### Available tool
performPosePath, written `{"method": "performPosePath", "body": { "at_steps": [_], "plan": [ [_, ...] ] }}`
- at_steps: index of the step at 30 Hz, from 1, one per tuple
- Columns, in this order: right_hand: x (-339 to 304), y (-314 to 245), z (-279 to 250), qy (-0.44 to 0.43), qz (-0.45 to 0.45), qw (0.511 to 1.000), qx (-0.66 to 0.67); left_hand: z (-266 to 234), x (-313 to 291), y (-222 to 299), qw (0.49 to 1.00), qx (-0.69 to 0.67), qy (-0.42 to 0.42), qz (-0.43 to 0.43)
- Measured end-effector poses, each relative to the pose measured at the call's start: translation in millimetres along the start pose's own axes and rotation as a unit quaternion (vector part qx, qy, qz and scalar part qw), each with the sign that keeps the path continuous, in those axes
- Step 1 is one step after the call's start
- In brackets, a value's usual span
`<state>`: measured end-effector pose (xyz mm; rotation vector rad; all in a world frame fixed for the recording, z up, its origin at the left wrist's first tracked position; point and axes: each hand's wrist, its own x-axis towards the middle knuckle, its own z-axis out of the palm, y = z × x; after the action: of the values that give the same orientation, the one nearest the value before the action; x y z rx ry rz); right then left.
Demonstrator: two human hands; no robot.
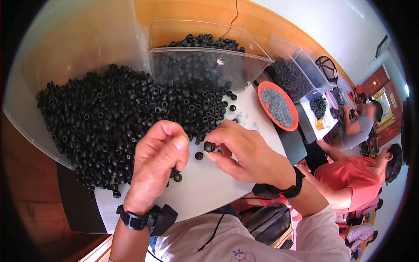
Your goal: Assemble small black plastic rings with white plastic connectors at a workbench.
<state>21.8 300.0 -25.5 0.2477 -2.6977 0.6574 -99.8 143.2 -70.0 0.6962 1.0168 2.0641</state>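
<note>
Beyond the fingers (223,136) of the right hand (248,153), an orange bowl (290,125) holds small grey bits (277,106); farther off stand a clear bin (312,72) of dark pieces and, to the right, a person in a red shirt (349,183). Left of and behind the fingers of the left hand (159,153), a heap of black rings (109,118) covers much of the white tabletop (209,192), backed by a clear box (244,70) of similar rings. The left hand hides part of the heap's near edge. One bowl shows; the heap is too crowded to count. Right thumb and index finger close on one ring (209,146), with one loose ring (199,156) just beside them. The left fingers curl inward; how tightly, or around what, cannot be told.
</note>
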Motion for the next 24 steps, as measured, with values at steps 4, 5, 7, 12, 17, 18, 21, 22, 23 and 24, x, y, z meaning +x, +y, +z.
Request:
{"method": "performPosePath", "body": {
  "at_steps": [4, 5, 7, 12, 17, 18, 21, 22, 23, 24],
  "plan": [
    [8, -3, 2, 0.020, 0.015, 0.999, 0.042, 1, 1, -1, 0.997, 0.039, -0.059, -0.027],
    [10, -3, 4, 0.027, 0.014, 0.998, 0.047, 3, 2, 0, 0.996, 0.039, -0.069, -0.040],
    [13, -3, 8, 0.030, 0.007, 0.999, 0.042, -1, 4, -5, 0.997, 0.037, -0.063, -0.039],
    [13, -7, 7, 0.059, -0.027, 0.996, 0.054, -4, 3, -1, 0.997, 0.034, -0.056, -0.033],
    [19, -12, 9, 0.071, -0.030, 0.995, 0.066, -4, -4, 2, 0.995, -0.062, -0.044, -0.070],
    [22, -11, 9, 0.072, -0.032, 0.995, 0.066, -6, -5, 2, 0.995, -0.061, -0.043, -0.069],
    [27, -1, 9, 0.082, -0.042, 0.985, 0.144, -9, 1, -5, 0.989, -0.108, -0.084, -0.063],
    [28, -1, 9, 0.077, -0.051, 0.985, 0.147, -9, 1, -6, 0.988, -0.113, -0.084, -0.064],
    [30, 0, 9, 0.071, -0.058, 0.984, 0.150, -10, 2, -4, 0.986, -0.120, -0.093, -0.068],
    [31, 2, 10, 0.073, -0.071, 0.980, 0.171, -8, 3, -2, 0.986, -0.125, -0.080, -0.070]
  ]
}}
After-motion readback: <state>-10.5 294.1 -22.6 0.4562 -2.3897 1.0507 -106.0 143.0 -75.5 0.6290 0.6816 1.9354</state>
